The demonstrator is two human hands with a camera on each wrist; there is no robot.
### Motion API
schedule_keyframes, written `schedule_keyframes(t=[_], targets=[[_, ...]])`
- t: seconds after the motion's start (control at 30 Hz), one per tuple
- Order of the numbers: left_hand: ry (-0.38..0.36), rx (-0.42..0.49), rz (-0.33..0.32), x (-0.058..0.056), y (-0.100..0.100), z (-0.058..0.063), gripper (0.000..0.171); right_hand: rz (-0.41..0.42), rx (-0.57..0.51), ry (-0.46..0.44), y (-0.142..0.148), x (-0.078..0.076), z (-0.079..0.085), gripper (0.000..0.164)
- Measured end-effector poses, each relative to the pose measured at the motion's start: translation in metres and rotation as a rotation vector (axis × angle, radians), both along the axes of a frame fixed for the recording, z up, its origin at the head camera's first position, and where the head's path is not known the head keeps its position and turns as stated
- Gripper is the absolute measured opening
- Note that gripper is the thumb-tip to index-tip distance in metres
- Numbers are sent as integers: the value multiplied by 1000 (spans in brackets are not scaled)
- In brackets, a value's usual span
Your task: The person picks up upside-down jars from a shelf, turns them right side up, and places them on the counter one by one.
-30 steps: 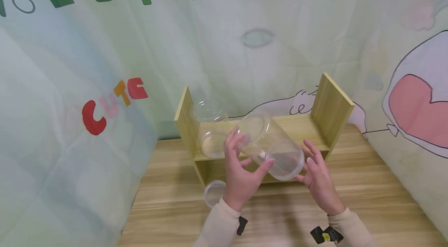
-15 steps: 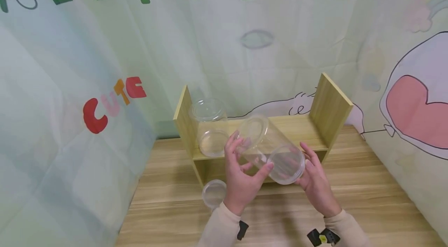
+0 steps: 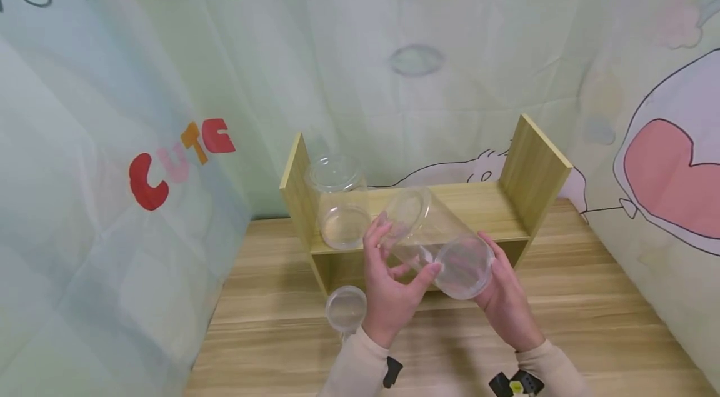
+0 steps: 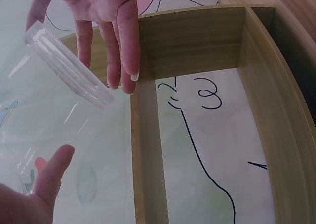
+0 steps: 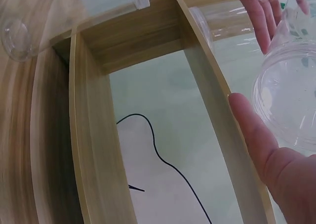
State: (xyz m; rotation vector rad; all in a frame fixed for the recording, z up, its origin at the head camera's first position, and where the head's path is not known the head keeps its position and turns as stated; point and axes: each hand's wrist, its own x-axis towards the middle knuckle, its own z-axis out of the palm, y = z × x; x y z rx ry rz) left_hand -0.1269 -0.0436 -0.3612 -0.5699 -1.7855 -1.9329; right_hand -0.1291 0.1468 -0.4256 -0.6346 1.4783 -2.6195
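A clear plastic jar (image 3: 441, 228) is held up, tilted, in front of the shelf in the head view. My left hand (image 3: 394, 297) grips its near side, thumb pressed close to the lower end and fingers spread along the body. On the other side my right hand (image 3: 509, 306) holds the lower right end, its fingers partly hidden behind the jar. That end has a thick, ridged, lid-like rim (image 4: 71, 68), seen edge-on in the left wrist view. My right thumb (image 5: 252, 132) lies beside this rim in the right wrist view.
A small wooden shelf (image 3: 542, 178) stands on the wood-grain table (image 3: 264, 334) against a printed cloth backdrop. Another clear jar (image 3: 337, 209) stands at its left end on the upper board. A further clear round container (image 3: 345, 308) is on the table by my left wrist.
The jar's lower end has dropped slightly and swung right. My right hand has closed in on that end, its fingers moving behind it. My left hand keeps its grip.
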Motion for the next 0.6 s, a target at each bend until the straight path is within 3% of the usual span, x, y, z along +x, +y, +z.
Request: schedule_keyframes(t=[0.43,0.6], targets=[[-35,17,-50,0,3,-9,75,44,-59,-39,0,0,-4,45],[-13,30,-47,1,4,-10,73,80,-110,-50,-1,1,-4,45]])
